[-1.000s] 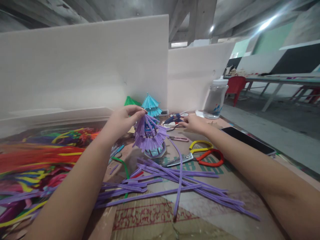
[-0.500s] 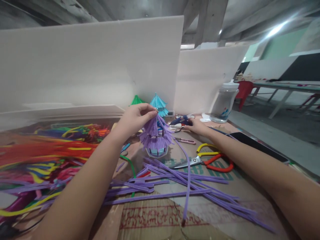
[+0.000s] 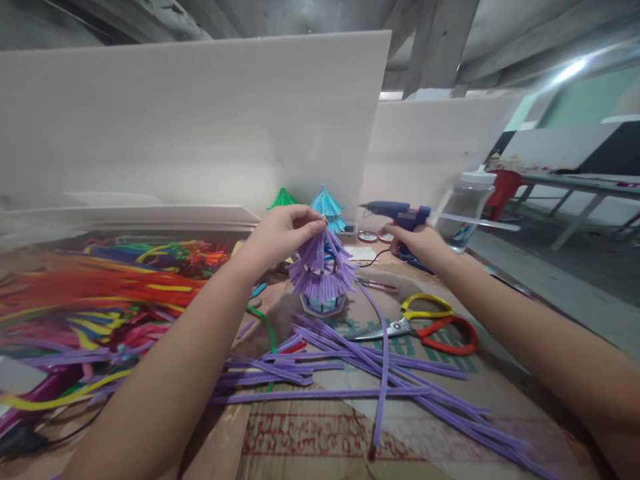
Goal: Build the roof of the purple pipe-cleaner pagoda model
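Note:
My left hand [image 3: 295,230] pinches the peak of a small purple pagoda model [image 3: 323,277], whose tiered roofs are made of pipe cleaners. The model stands upright on the cardboard. One long purple pipe cleaner [image 3: 384,347] runs from its right side down toward me. My right hand [image 3: 417,241] is wrapped round the handle of a blue hot glue gun [image 3: 395,212], lifted above the table with its nozzle pointing left toward the model. A glue stick [image 3: 480,222] sticks out of the gun's back. Behind the model stand a light-blue pagoda [image 3: 325,203] and a green one [image 3: 283,198].
Scissors with yellow and red handles [image 3: 425,327] lie right of loose purple pipe cleaners [image 3: 320,363]. Colourful pipe cleaners [image 3: 115,287] fill the left side. A water bottle [image 3: 465,207] stands at the back right. White boards [image 3: 190,133] rise behind, and a craft knife [image 3: 380,285] lies near the model.
My right hand has picked the glue gun up off the table and raised it. My left hand still holds the pagoda's peak. The view has shifted slightly left.

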The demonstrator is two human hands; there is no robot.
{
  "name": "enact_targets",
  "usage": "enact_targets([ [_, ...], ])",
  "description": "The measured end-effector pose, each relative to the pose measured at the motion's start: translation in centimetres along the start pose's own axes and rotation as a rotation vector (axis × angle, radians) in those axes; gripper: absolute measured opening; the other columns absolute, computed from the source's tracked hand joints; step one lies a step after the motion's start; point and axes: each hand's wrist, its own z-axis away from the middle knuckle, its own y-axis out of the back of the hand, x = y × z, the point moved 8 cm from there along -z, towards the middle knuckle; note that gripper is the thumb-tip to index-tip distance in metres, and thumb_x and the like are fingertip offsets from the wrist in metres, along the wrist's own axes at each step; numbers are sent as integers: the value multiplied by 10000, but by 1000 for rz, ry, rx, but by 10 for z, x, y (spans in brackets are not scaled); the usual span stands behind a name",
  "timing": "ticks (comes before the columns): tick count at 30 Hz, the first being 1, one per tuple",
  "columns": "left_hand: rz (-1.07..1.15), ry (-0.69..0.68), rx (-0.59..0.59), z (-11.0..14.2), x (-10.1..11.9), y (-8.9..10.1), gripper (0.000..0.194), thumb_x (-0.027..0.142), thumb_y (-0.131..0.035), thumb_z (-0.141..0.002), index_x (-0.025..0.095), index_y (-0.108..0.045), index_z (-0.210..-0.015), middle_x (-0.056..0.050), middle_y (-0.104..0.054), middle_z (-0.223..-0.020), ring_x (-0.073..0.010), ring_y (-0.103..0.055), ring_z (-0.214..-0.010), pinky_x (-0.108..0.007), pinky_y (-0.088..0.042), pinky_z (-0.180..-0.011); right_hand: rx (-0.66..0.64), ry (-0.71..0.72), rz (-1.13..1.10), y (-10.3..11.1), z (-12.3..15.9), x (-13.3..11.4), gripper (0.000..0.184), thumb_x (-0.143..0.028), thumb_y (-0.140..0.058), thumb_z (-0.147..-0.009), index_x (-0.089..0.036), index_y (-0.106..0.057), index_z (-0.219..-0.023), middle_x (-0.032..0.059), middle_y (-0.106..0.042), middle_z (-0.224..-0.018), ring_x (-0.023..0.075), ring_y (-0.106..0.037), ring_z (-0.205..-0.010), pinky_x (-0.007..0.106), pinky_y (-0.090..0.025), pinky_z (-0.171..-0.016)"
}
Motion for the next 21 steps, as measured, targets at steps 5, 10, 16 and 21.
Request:
enact_targets([
  [5, -9, 17, 9, -1, -1, 3, 281, 398, -617, -852, 149, -724, -929, -54, -727, -850, -166, -643, -754, -268, -470, -652, 12, 267, -403, 23, 36, -72, 329, -474, -643, -836, -227, -624, -1053, 75, -711, -1052, 191, -687, -798, 338, -540, -727],
  [10, 6, -5, -17, 1, 5, 1, 262, 367, -622, -847, 138, -726, -920, -59, -728, -852, -166, -641, -761, -276, -481, -678, -26, 381, -260, 15, 68, -92, 287, -509, -604, -851, -227, -630, -801, 40, -660, -757, 202, -638, -750, 359, -518, -695],
  [16, -11, -38, -19, 3, 14, -2, 249, 353, -612, -855, 144, -726, -930, -60, -732, -891, -172, -652, -812, -294, -506, -769, -57, 358, -187, 5, 80, -86, 275, -533, -649, -801, -265, -678, -852, 42, -708, -850, 216, -652, -780, 350, -527, -661],
  [21, -81, -52, -26, 6, 24, -4, 234, 336, -604, -860, 146, -731, -909, -60, -733, -884, -177, -651, -817, -289, -508, -765, -131, 392, -185, -7, 80, -84, 326, -562, -657, -786, -241, -615, -744, 30, -628, -710, 186, -578, -632, 330, -475, -563],
])
